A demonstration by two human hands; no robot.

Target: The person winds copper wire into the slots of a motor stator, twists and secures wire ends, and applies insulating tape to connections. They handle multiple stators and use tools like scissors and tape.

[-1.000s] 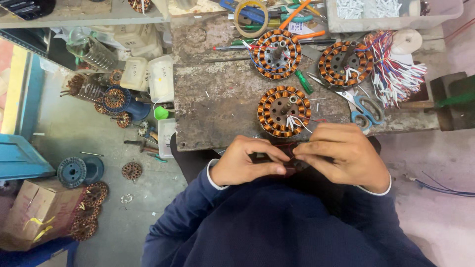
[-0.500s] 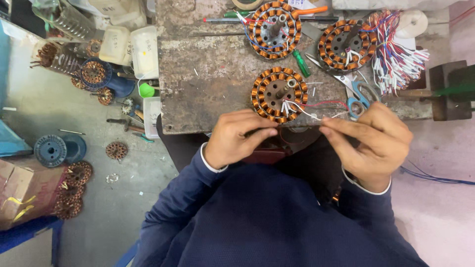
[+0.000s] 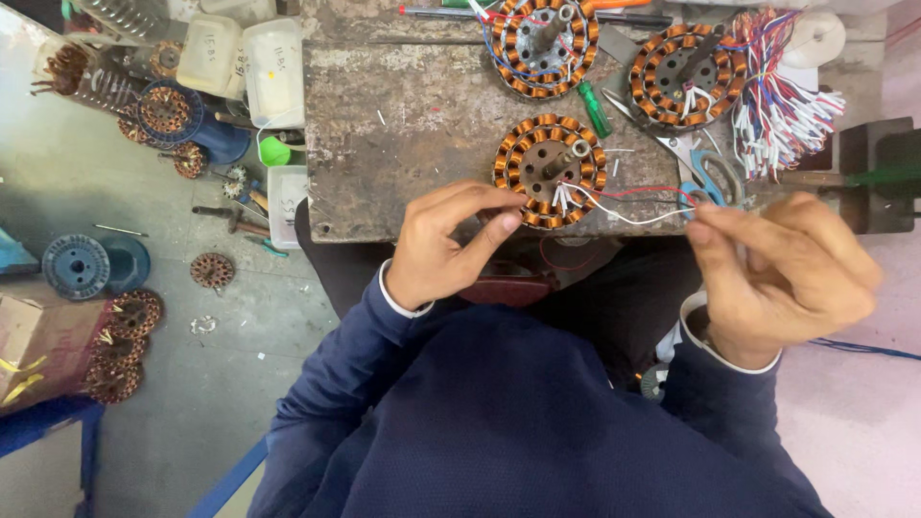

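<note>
- The coil ring point(image 3: 550, 171), one of those copper-wound motor cores with a steel shaft in the middle, sits at the near edge of the worn workbench point(image 3: 403, 125), right in front of the person.
- Left hand point(image 3: 443, 245) is pinched narrow, thumb and fingertips closed at the ring's near-left rim. Can't quite tell if it grips a wire or the rim itself.
- Right hand point(image 3: 779, 276) is closed on the thin lead wires point(image 3: 641, 204) (white and red), pulled out sideways from the ring.
- My guess on handling: the ring looks heavy and stiff, so grab it by the outer rim or the shaft. The copper windings look easy to nick, and the leads are floppy and light, so hold those near the ends.
- Two more coil rings point(image 3: 545, 45) sit further back, with scissors point(image 3: 708, 175) and a bundle of coloured wires point(image 3: 779, 96) off to the right.
</note>
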